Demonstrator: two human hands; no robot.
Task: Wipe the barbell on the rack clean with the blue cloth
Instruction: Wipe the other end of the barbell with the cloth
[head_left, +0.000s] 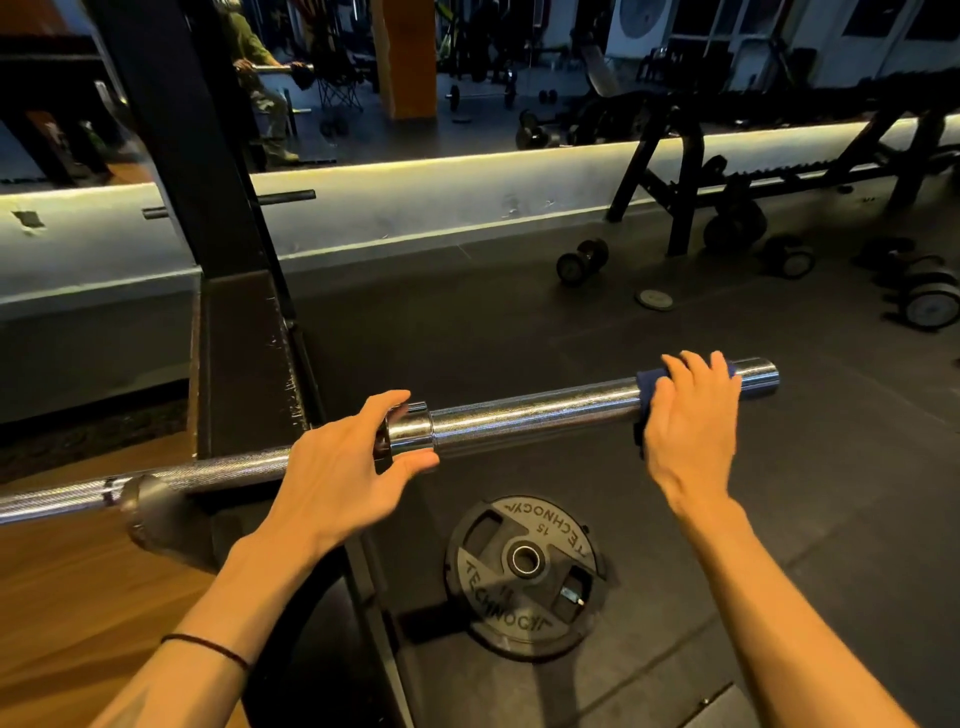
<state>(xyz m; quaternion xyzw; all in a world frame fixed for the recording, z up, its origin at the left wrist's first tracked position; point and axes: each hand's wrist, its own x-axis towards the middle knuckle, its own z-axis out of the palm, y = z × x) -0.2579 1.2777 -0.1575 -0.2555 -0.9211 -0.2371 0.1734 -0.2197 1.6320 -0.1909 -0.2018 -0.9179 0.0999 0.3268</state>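
A chrome barbell (530, 413) lies across the rack hook (150, 506), its bare sleeve running up to the right. My right hand (691, 415) wraps the blue cloth (652, 387) round the sleeve close to its end, fingers curled over the top. My left hand (343, 467) grips the bar at the sleeve's collar, thumb above and fingers beneath. The knurled shaft continues left past the hook to the frame's edge.
The black rack upright (208, 218) rises behind the bar. A black 15 weight plate (524, 577) lies flat on the rubber floor under the sleeve. Dumbbells (582, 260) and a dumbbell rack (737, 182) stand at the back right. A mirror lines the far wall.
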